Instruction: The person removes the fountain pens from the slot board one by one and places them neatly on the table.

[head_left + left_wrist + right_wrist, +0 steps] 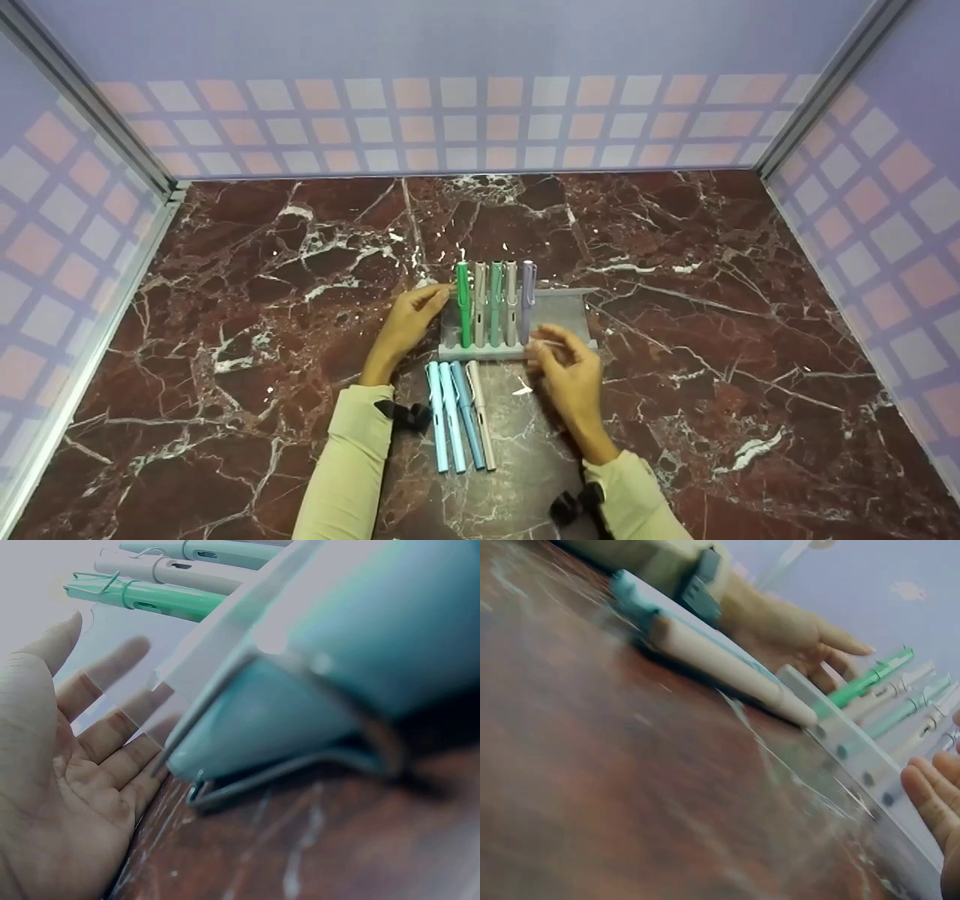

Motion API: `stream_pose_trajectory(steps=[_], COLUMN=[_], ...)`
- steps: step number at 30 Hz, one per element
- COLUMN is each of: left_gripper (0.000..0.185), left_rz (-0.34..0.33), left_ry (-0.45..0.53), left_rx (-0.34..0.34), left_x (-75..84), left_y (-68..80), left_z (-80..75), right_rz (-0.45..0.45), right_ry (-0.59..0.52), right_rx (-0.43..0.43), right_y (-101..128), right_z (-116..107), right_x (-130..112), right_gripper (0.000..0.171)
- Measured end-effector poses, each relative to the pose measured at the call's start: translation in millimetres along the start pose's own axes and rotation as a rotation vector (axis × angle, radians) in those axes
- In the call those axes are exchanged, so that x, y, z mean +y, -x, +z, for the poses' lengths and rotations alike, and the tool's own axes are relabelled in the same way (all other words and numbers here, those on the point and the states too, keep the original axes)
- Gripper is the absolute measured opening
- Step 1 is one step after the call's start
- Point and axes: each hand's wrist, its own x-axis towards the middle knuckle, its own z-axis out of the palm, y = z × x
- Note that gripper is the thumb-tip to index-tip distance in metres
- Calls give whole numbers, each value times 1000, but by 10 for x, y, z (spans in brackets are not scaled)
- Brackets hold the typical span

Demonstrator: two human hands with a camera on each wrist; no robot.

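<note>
A clear pen stand (pixel 562 319) holds several capped pens side by side: a green pen (pixel 463 304) at the left, then grey-beige and sage-green ones, and a purple pen (pixel 528 300) at the right. My left hand (pixel 411 319) is at the stand's left edge; in the left wrist view its extended fingers (pixel 112 735) show partly through the clear plastic. Beside the purple pen's lower end is my right hand (pixel 570 371), fingers loosely bent by the front lip. No pen shows in its visible fingers (pixel 930 795) in the right wrist view.
In front of the stand lie two light-blue pens (pixel 442 420), a darker blue pen (pixel 469 416) and a beige pen (pixel 481 420), close together on the dark red marbled table (pixel 262 315). Tiled-pattern panels (pixel 420 120) enclose the back and sides.
</note>
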Motion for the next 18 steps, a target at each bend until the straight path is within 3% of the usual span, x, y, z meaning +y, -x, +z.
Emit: stream_pose_trajectory(steps=[7, 18], left_gripper=[31, 30], left_rz=[12, 22], left_ry=[3, 1], left_rx=[10, 1], left_x=[-6, -23], left_y=[-2, 1], left_z=[20, 9], right_rz=[-148, -205], right_ry=[62, 213], right_rx=[79, 99], right_y=[-181, -323], right_z=[-18, 39], right_x=[31, 43], right_gripper=[21, 17])
